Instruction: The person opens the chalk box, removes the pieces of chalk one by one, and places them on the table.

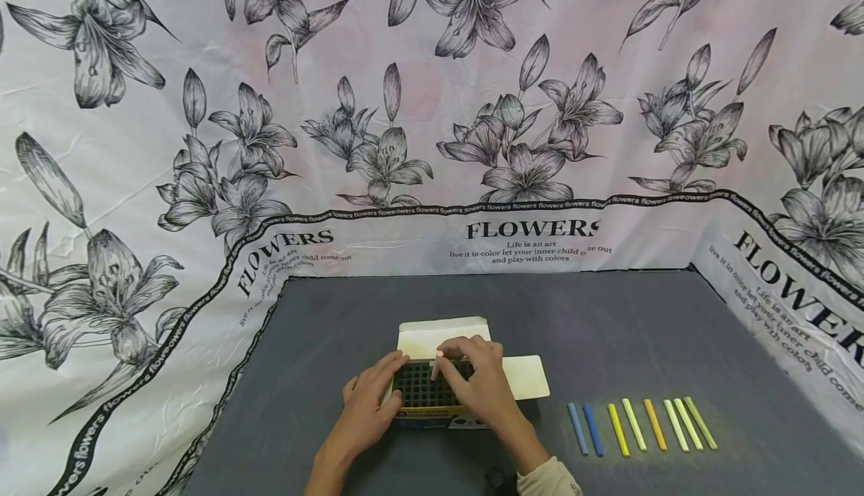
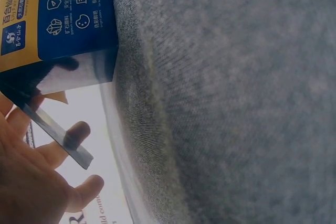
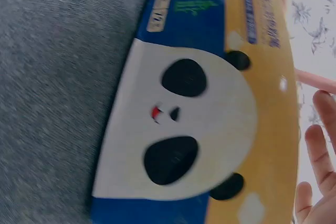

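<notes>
An open chalk box (image 1: 424,398) with a dark grid of slots stands on the grey table (image 1: 607,331), its pale flaps folded out behind and to the right. My left hand (image 1: 390,373) lies along the box's left side with its fingers fairly straight; the left wrist view shows the fingers (image 2: 79,132) spread beside a flap (image 2: 58,136) and the blue and yellow box wall (image 2: 63,19). My right hand (image 1: 445,359) reaches over the box and pinches a pale pink chalk stick (image 1: 435,367) at the far edge of the grid. The right wrist view shows the panda-face box front (image 3: 178,124), the pink stick (image 3: 315,80) and my fingertips (image 3: 315,145).
Several loose chalk sticks (image 1: 637,425), blue, yellow, orange and pale green, lie in a row on the table to the right of the box. A flower-printed cloth (image 1: 432,143) walls in the back and both sides.
</notes>
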Tool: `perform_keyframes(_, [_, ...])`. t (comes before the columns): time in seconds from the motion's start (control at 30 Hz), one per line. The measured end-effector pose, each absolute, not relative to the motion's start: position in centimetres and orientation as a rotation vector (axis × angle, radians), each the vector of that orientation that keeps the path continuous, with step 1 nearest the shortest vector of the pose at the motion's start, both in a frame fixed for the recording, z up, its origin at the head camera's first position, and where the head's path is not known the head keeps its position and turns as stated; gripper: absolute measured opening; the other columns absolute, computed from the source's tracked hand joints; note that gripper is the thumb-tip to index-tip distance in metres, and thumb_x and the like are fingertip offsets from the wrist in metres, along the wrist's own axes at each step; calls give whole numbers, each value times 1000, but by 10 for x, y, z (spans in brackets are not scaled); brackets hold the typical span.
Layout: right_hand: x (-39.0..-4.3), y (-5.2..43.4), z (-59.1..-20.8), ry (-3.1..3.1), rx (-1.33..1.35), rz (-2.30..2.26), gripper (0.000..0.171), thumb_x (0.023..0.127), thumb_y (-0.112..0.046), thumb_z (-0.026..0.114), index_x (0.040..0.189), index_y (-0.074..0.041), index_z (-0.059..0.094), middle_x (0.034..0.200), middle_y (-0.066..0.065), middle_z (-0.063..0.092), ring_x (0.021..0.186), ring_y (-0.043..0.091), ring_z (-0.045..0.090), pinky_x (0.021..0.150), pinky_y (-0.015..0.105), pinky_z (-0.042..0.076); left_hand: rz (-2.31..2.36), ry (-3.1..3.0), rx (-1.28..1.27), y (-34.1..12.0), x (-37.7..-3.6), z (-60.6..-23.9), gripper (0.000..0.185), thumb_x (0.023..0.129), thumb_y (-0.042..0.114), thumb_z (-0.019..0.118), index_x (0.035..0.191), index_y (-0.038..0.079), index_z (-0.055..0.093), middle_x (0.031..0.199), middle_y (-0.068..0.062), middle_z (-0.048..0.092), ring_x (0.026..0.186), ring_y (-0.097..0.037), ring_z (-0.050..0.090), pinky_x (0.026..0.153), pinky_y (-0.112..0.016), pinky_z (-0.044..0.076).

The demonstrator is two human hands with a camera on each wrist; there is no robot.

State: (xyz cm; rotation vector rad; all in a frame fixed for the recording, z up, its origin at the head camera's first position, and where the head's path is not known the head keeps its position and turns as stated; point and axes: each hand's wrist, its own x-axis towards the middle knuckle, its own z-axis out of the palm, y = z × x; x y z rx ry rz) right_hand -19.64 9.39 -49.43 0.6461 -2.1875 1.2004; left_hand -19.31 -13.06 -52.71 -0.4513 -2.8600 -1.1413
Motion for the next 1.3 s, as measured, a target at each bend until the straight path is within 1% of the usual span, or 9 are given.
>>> perform_keyframes(0.27, [-197,110,-481,-2058,643,1341,20,93,-4,70,104,-22,70,84,-4,72,87,10,59,97,47,27,-1134,-2868,-439,-130,-193,-526,56,99,18,53,152,34,48,161,6,43,143,-35,43,106,-74,19])
perform_keyframes(0.43, [-196,122,-476,-2017,606,1380,22,91,-1,71,104,-19,72,85,-2,71,82,16,57,95,43,25,-1132,-2872,-433,-130,-193,-526,57,98,17,53,152,36,48,161,6,43,144,-34,43,106,-73,19])
perform_keyframes(0.5, [-196,127,-475,-1999,597,1378,23,90,1,72,104,-17,72,85,-2,71,82,17,57,95,42,26,-1131,-2873,-434,-129,-193,-526,57,98,17,53,152,36,48,161,6,43,144,-34,43,106,-73,20])
perform_keyframes(0.7, [-195,145,-473,-1959,603,1351,27,87,7,72,104,-14,72,80,4,73,88,15,63,102,44,29,-1134,-2873,-435,-129,-193,-525,56,98,17,52,152,35,49,161,7,43,144,-34,43,106,-74,20])
perform_keyframes(0.97, [-193,171,-472,-1888,633,1329,33,81,17,70,106,-5,71,76,7,74,91,15,63,101,34,31,-1125,-2874,-438,-130,-193,-527,56,99,17,51,152,34,48,162,7,42,145,-34,42,106,-74,20])
perform_keyframes(1.03, [-195,178,-473,-1850,655,1305,34,78,20,70,105,-1,70,75,8,74,90,15,64,101,31,33,-1126,-2873,-438,-130,-193,-527,56,99,17,51,152,33,48,162,7,42,145,-35,42,106,-74,20])
perform_keyframes(1.13, [-197,189,-475,-1786,709,1288,36,74,25,68,104,5,70,72,11,73,84,17,65,97,28,40,-1125,-2872,-443,-130,-193,-527,56,99,17,51,152,33,48,162,6,42,145,-35,42,105,-74,20])
perform_keyframes(1.23, [-196,198,-475,-1776,726,1286,37,75,25,65,107,6,69,71,10,73,81,17,65,95,27,43,-1124,-2869,-450,-131,-193,-527,56,99,17,51,153,34,48,162,6,42,144,-35,43,105,-74,20])
perform_keyframes(1.3, [-194,204,-476,-1784,718,1292,36,77,24,65,108,5,69,71,8,73,83,17,65,97,28,41,-1126,-2867,-451,-131,-193,-527,56,99,18,52,153,34,47,162,6,42,144,-34,43,106,-74,20])
